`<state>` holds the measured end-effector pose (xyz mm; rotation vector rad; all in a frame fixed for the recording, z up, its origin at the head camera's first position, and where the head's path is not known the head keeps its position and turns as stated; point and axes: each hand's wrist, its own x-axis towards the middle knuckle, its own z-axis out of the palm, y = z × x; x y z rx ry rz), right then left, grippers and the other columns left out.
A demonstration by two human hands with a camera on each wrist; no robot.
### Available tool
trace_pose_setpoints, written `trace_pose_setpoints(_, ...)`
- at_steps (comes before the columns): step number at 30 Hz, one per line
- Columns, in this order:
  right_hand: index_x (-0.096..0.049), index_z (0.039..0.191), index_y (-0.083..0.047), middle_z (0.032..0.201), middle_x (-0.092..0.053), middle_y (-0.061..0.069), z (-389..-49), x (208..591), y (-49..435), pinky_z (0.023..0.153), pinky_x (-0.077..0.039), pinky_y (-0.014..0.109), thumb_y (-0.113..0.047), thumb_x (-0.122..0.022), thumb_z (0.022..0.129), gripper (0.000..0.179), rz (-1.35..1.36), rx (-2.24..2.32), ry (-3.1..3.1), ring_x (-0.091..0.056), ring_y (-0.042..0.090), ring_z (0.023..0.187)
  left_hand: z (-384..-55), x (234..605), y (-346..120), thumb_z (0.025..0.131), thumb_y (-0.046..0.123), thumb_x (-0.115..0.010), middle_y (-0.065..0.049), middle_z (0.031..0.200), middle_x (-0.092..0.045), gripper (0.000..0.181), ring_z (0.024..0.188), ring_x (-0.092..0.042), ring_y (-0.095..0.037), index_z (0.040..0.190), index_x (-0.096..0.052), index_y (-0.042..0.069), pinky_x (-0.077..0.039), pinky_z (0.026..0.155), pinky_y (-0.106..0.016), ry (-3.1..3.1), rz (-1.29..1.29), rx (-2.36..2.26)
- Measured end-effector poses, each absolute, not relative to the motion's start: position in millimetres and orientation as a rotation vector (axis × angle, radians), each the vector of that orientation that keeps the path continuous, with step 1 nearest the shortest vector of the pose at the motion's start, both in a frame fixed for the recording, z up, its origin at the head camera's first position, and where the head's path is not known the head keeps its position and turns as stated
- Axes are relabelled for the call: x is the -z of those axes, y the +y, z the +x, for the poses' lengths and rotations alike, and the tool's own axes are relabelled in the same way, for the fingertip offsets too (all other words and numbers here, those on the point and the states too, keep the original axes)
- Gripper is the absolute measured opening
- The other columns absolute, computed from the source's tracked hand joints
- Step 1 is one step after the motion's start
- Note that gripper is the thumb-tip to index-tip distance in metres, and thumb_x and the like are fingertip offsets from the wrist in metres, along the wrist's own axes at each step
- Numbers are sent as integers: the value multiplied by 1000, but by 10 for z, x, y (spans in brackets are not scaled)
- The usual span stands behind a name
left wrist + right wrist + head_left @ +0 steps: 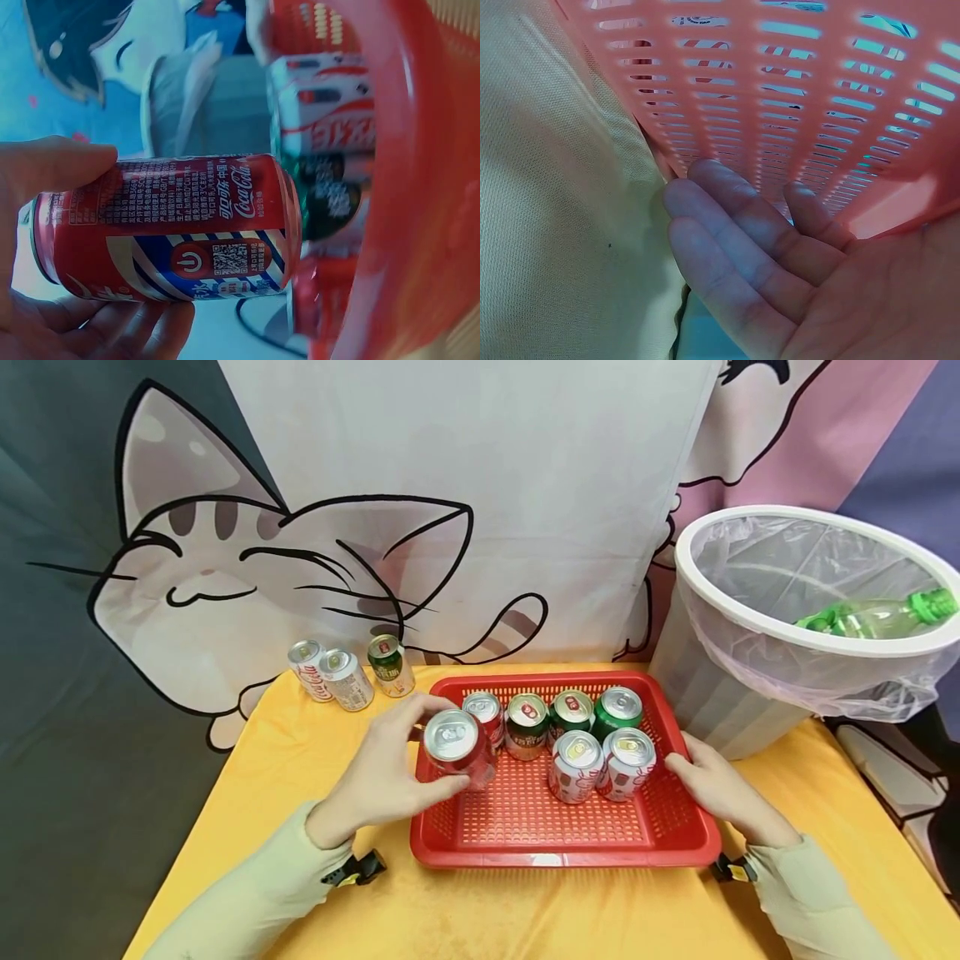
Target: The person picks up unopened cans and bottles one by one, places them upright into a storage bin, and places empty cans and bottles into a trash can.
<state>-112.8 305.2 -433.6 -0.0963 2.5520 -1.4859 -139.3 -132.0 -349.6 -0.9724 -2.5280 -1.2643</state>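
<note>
In the head view, my left hand [386,777] holds a red Coca-Cola can [450,739] above the left side of a red plastic basket [562,858]. The left wrist view shows this can [187,225] side-on, with the thumb along one side and curled fingers on the other. My right hand [723,785] grips the basket's right rim, thumb over the edge. In the right wrist view its fingers [742,247] lie against the slotted outer wall [780,90]. Inside the basket stand another red can [483,714], green cans [617,706] and white-and-red cans [576,768].
On the yellow cloth [300,777], at the back left, stand two silver-white cans [347,681] and a green-and-gold can [391,668]. Right of the basket is a lined bin [705,652] with a green-capped plastic bottle [877,617] in it. A printed curtain [525,527] hangs behind.
</note>
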Motion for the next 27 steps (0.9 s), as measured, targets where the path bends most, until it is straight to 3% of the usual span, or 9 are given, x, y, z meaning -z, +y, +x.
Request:
trace_pose_setpoints(8, -40, 141, 13, 106, -68, 31, -1104, 4362, 3040, 62, -64, 38, -10, -43, 105, 42, -80, 1513, 2537, -75, 23, 74, -1465, 3617, -971, 69, 33, -94, 11, 120, -63, 72, 110, -61, -7, 129, -57, 17, -55, 98, -35, -2632, -1127, 1127)
trace_pose_setpoints(15, -40, 140, 13, 106, -68, 31, -1106, 4372, 3051, 62, -64, 38, -9, -43, 105, 41, -90, 1519, 2545, -75, 21, 73, -1497, 3658, -770, 73, 32, -90, 8, 117, -65, 68, 105, -63, -7, 129, -56, 16, -56, 95, -32, -2781, -1280, 908)
trace_pose_setpoints(27, -38, 143, 13, 109, -67, 32, -1124, 4342, 3053, 63, -64, 38, -10, -43, 106, 43, -94, 1502, 2542, -76, 24, 75, -1468, 3539, -679, 71, 29, -93, 7, 119, -63, 69, 111, -62, -10, 127, -55, 17, -53, 104, -34, -2907, -1483, 563)
